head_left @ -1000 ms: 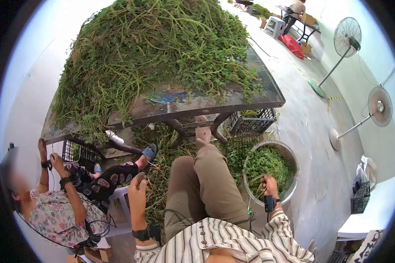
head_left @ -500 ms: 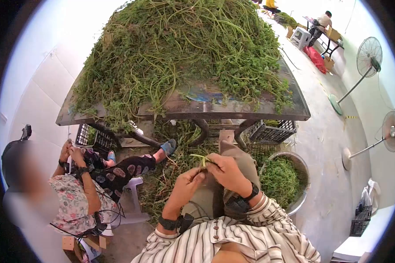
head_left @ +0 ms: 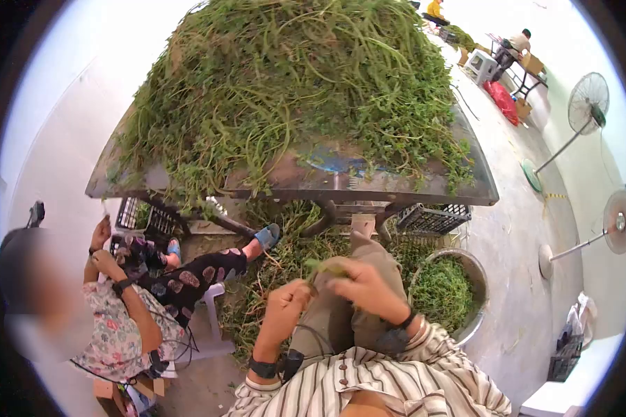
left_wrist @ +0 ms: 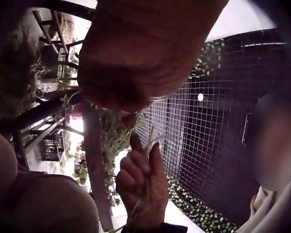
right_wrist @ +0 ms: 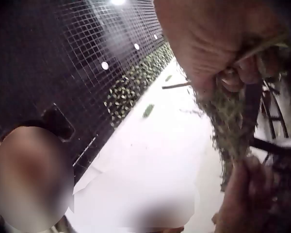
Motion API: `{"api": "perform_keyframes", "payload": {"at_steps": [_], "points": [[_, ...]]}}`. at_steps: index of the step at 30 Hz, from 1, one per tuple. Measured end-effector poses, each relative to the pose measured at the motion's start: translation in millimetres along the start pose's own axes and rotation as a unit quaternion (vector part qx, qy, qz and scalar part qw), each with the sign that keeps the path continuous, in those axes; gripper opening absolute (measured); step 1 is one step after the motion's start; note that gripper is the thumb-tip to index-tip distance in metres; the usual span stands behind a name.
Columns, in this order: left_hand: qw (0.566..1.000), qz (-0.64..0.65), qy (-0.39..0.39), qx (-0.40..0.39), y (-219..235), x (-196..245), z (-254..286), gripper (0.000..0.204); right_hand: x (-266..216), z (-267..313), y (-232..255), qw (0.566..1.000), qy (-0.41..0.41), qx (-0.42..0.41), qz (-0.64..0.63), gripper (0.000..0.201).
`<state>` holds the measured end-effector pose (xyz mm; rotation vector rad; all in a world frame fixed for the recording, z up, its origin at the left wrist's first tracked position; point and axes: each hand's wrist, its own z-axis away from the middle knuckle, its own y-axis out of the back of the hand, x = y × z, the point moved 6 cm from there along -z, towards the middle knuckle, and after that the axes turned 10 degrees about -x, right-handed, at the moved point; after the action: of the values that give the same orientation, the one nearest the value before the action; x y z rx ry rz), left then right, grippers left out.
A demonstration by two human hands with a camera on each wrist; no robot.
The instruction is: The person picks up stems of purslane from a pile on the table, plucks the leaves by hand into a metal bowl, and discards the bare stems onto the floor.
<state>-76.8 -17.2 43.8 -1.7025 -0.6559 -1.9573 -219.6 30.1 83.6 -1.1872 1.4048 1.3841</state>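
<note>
In the head view my left hand (head_left: 285,309) is held over the lap with its fingers curled and fingertips close together. Just to its right and a little higher, my right hand (head_left: 365,288) is blurred and grips a green plant stem (head_left: 314,267). From the left wrist view, the stem (left_wrist: 149,138) sticks up between the right hand's thumb and finger. Its lower part crosses that palm, and the right wrist view also has a stem (right_wrist: 264,47) lying across the curled fingers. I cannot tell whether the left fingertips hold a piece.
A large heap of leafy stems (head_left: 292,90) covers the table (head_left: 271,182) ahead. At my right stands a round basin (head_left: 481,306) of greens, with a black crate (head_left: 435,221) beyond it. Loose stems litter the floor. Another person (head_left: 129,306) sits at the left; standing fans (head_left: 588,104) are far right.
The right hand has come from the basin to the left hand over the lap. Since half a second ago the hands have parted slightly. The head view has turned, shifting the scene rightward.
</note>
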Motion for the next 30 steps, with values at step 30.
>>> {"api": "perform_keyframes", "payload": {"at_steps": [30], "points": [[0.952, 0.16, -0.131, 0.224, 114, 19, -124, 0.039, 258, 225, 325, 0.813, -0.146, 0.534, -0.177, 0.034]]}}
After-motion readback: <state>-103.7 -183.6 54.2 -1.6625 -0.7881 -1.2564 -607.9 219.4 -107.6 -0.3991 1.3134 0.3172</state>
